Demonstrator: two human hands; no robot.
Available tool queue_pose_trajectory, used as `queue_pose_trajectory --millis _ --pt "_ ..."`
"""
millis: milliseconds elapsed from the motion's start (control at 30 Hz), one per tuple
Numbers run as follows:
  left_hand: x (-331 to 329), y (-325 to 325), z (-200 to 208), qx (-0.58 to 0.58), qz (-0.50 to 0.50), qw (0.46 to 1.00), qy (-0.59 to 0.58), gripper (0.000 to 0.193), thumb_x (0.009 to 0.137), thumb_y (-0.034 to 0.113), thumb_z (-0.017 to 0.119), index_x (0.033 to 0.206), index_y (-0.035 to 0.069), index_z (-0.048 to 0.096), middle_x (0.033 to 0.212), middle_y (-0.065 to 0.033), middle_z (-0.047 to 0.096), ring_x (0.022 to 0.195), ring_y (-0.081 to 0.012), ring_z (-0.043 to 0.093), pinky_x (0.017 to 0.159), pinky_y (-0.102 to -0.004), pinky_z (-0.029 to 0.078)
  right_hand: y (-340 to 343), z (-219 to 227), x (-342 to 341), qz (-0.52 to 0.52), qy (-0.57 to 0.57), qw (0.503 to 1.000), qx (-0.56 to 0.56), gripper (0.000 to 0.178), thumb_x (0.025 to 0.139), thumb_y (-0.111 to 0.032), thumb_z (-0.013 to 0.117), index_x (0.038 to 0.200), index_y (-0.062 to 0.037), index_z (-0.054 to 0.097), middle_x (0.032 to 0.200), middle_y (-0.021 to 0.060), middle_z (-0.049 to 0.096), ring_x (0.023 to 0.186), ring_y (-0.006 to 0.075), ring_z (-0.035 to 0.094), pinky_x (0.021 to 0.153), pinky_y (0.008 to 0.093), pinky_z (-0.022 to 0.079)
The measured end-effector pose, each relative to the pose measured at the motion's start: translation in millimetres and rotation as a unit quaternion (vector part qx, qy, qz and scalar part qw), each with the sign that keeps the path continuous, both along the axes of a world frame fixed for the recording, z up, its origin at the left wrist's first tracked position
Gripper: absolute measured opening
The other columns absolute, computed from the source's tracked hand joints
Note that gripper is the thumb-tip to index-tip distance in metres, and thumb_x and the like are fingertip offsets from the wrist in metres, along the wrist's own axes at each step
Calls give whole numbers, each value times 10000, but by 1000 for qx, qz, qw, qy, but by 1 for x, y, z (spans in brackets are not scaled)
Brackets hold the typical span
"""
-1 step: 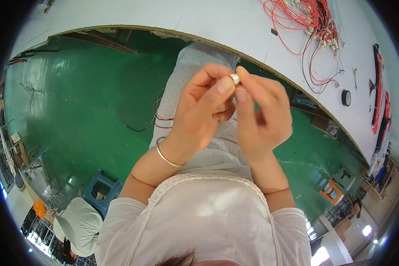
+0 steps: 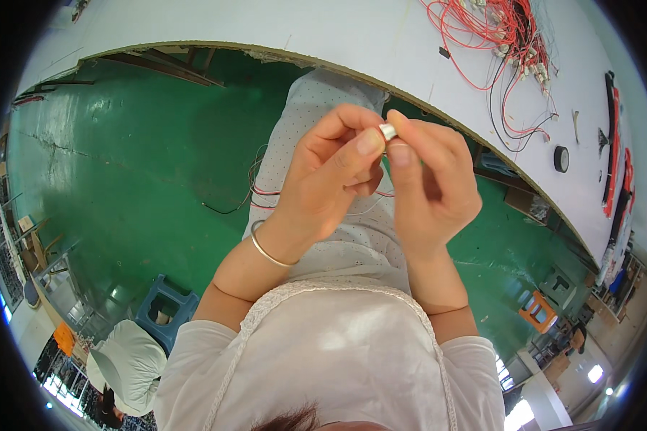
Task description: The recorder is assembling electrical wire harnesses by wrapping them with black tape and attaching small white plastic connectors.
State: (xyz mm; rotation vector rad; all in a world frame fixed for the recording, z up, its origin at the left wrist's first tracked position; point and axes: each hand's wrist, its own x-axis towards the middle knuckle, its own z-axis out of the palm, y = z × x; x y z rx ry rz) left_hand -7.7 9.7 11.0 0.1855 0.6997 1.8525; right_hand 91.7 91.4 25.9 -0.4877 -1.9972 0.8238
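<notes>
Small white connector (image 2: 387, 131) held up at the fingertips, above the lap (image 2: 356, 251).
The left hand (image 2: 320, 172) pinches its left end; the right hand's (image 2: 436, 179) grip, thumb and forefinger, closes on it from the right. Best, I'd judge, to steady it with the left, work it gently in line with the right, and keep the thin wires (image 2: 267, 192) under the left wrist slack.

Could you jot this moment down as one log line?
left hand: pinching small white piece | right hand: holding it too | wires: over lap | table: red wire bundle, black roll
</notes>
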Motion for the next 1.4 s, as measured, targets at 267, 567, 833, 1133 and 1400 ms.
queue_pose_trajectory --millis 267,567,833,1133,1400 --pt "-14 -2 5 23 -70 995 73 107 932 103 634 1026 53 625 838 18 589 659 -25 462 552 -193 360 6 0 5 70 86 981 -157 278 815 59 704 1077 -32 723 992 82 683 816 145 629 672 244 504" --pt "-10 -4 4 53 -15 983 176 73 914 64 661 975 39 629 852 22 592 731 -28 488 613 -190 379 13 1 13 95 31 984 -147 257 801 41 722 1045 -38 734 997 83 687 820 147 626 673 252 502" --pt "-6 -2 16 -5 -3 969 246 116 921 45 654 1032 13 644 874 22 614 746 -21 508 635 -172 409 10 4 13 51 36 986 -154 262 817 40 707 1059 -56 740 964 71 678 766 133 624 618 233 494" --pt "-3 -5 10 -20 8 973 228 106 913 52 669 1011 13 657 860 22 623 727 -14 508 623 -173 403 9 2 13 49 25 994 -91 272 811 53 704 1055 -60 740 937 64 684 759 135 621 592 231 489" --pt "-11 -9 23 -62 -39 974 216 125 927 98 656 1014 8 664 849 -8 645 694 -19 491 580 -174 370 12 -1 17 44 32 996 -76 250 830 50 686 1053 -51 735 988 77 681 782 145 625 644 250 509"
